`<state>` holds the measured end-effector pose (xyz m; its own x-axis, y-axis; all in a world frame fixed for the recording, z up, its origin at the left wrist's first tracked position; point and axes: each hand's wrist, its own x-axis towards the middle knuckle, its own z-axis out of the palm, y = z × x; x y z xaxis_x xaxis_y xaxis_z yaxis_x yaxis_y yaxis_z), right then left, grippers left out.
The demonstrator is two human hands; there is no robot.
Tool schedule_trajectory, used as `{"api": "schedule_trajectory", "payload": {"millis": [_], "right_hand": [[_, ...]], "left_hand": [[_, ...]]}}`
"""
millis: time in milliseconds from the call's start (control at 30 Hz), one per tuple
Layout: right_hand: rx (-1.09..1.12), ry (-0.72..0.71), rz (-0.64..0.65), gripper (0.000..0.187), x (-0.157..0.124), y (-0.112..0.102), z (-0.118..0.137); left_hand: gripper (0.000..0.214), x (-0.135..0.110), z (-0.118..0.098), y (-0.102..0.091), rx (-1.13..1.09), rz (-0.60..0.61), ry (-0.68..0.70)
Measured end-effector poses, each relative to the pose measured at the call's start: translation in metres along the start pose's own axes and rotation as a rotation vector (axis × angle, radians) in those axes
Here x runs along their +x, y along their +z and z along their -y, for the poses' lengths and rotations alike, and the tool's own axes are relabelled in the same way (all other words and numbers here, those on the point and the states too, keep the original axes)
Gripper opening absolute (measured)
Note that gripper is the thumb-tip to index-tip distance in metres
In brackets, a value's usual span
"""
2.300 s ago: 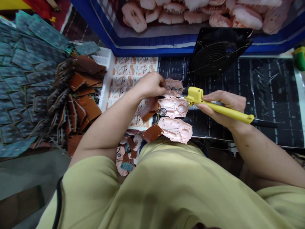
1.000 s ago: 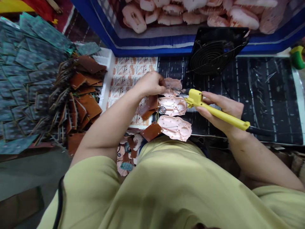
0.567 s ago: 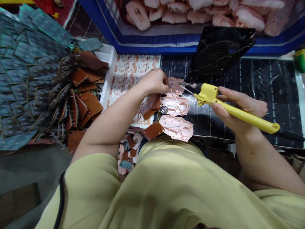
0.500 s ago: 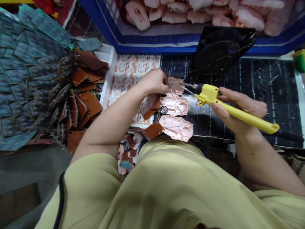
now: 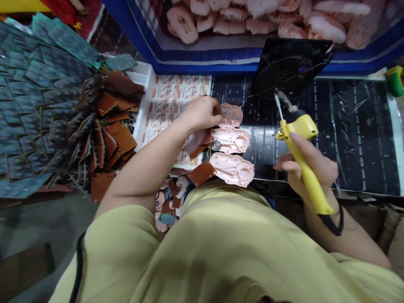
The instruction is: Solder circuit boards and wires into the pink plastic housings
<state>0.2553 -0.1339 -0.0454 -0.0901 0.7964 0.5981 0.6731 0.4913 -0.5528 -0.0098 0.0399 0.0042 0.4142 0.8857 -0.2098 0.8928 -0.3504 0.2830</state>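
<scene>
My right hand [image 5: 311, 168] grips a yellow soldering gun [image 5: 303, 164], its metal tip and solder guide tube pointing up toward the black fan and apart from the shells. My left hand [image 5: 203, 113] is closed, fingertips down at the left end of the farthest pink plastic shell [image 5: 232, 115]; what they pinch is hidden. Two more pink shells, a middle one [image 5: 233, 140] and a near one [image 5: 233, 168], lie below it in a column. At the middle shell's left end is a small round black speaker [image 5: 216, 146]. A brown circuit board [image 5: 202, 173] touches the near shell's left end.
A black fan [image 5: 284, 75] leans against a blue crate [image 5: 202, 67] of pink shells at the back. Stacked circuit boards [image 5: 57, 97] fill the left side, beside a white foam edge [image 5: 145, 92]. A green and yellow object [image 5: 395, 82] stands at the far right.
My right hand has swung the soldering gun off the farthest shell, up and right toward the fan, turning it more upright. My left hand stays at that shell.
</scene>
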Motion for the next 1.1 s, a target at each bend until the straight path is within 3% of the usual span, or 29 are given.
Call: {"api": "schedule_trajectory", "payload": {"millis": [167, 200, 267, 333, 467, 633, 733, 900, 1100], "right_hand": [[0.083, -0.236, 0.214, 0.026, -0.002, 0.000, 0.008], [0.092, -0.257, 0.251, 0.028, -0.003, 0.005, 0.007], [0.082, -0.301, 0.308, 0.048, -0.007, 0.016, 0.006], [0.037, -0.348, 0.330, 0.059, -0.011, 0.029, 0.006], [-0.042, -0.356, 0.276, 0.039, -0.015, 0.047, 0.003], [-0.011, -0.322, 0.262, 0.038, -0.009, 0.050, -0.011], [0.010, -0.332, 0.269, 0.042, -0.002, 0.050, -0.014], [0.028, -0.275, 0.315, 0.052, 0.004, 0.060, -0.006], [0.152, -0.305, 0.266, 0.056, -0.004, 0.097, 0.023]], "left_hand": [[0.072, -0.020, 0.036, 0.007, -0.088, -0.140, -0.040], [0.077, -0.023, 0.041, 0.011, -0.091, -0.113, -0.053], [0.086, -0.031, 0.045, 0.019, -0.051, -0.020, -0.056], [0.091, -0.040, 0.043, 0.026, 0.003, 0.038, -0.027], [0.100, -0.066, 0.035, 0.029, -0.040, 0.079, 0.141], [0.116, -0.103, 0.027, 0.026, -0.108, 0.191, 0.206], [0.121, -0.117, 0.019, 0.033, -0.154, 0.176, 0.223], [0.106, -0.131, 0.015, 0.048, -0.235, -0.035, 0.117], [0.062, -0.181, 0.042, 0.044, -0.394, -0.132, -0.068]]}}
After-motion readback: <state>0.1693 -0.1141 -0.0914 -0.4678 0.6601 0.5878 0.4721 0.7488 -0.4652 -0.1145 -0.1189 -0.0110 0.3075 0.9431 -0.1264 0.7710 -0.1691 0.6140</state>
